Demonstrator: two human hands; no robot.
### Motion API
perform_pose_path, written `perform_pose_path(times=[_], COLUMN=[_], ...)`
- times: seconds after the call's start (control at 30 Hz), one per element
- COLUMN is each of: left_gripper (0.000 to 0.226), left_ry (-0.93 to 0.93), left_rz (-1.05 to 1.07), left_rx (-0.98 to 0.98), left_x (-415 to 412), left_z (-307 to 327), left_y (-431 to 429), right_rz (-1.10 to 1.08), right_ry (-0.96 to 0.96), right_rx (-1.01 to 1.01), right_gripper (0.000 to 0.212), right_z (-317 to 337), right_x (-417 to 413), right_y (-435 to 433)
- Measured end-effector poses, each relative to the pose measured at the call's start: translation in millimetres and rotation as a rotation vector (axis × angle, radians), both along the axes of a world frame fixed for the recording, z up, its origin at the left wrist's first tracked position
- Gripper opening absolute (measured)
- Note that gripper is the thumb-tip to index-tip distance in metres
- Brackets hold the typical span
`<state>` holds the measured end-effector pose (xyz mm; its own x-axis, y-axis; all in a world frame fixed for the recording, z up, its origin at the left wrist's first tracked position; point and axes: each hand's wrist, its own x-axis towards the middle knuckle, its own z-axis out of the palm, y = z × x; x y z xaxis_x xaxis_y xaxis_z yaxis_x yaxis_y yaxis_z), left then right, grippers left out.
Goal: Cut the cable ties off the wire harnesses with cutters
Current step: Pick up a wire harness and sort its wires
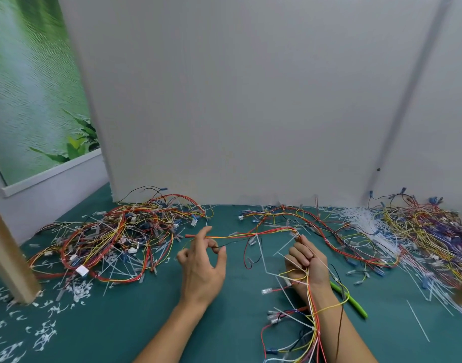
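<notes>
A wire harness of red, yellow and black wires stretches across the green table between my hands, with white cable ties on it. My left hand pinches a black wire end between thumb and bent fingers, and the red-yellow strand passes over its fingers. My right hand grips the harness bundle, which trails down over my wrist. The cutters' green handles stick out from under my right forearm; their jaws are hidden.
A heap of harnesses lies at the left and another at the right, beside loose white ties. Cut tie scraps litter the front left. A wooden post stands at the left, a white wall behind.
</notes>
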<state>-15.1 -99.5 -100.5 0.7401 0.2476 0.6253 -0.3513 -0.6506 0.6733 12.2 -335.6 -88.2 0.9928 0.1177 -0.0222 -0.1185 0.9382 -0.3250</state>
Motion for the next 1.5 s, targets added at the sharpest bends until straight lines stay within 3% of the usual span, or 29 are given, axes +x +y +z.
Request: perform_pose_path(times=[0.2,0.47,0.57,0.7,0.8,1.03,1.17,1.5], left_gripper=[0.014,0.041,0.039,0.039,0.033,0.027,0.027,0.034], left_ry=[0.006,0.113,0.246,0.451,0.509,0.500,0.491,0.498], left_rz=[0.037,-0.123,-0.209,-0.421,-0.569,-0.647,-0.622,-0.551], left_rx=[-0.057,-0.351,-0.574,-1.031,-1.212,-1.249,-1.199,-1.132], left_x=[2.8,5.6,5.2,4.6,2.8,1.8,2.5,-0.3], left_z=[2.7,0.5,3.5,5.9,6.2,6.4,3.3,4.6], left_y=[6.5,5.5,3.6,1.2,0.2,-1.1,-3.2,-8.2], right_rz=[-0.057,-0.026,0.017,0.030,0.031,0.057,0.064,0.063], right_ry=[0.086,0.155,0.164,0.165,0.180,0.176,0.175,0.152], right_rx=[-0.018,-0.074,-0.075,-0.089,-0.111,-0.147,-0.158,-0.215], right_gripper=[0.012,0.021,0.016,0.007,0.005,0.009,0.018,0.015], right_z=[-1.5,-0.1,3.9,7.5,6.0,1.8,0.8,1.9], right_x=[2.8,2.7,2.2,0.9,0.9,1.3,2.2,0.9], right_y=[1.2,0.0,1.9,5.8,6.3,6.8,6.4,8.9])
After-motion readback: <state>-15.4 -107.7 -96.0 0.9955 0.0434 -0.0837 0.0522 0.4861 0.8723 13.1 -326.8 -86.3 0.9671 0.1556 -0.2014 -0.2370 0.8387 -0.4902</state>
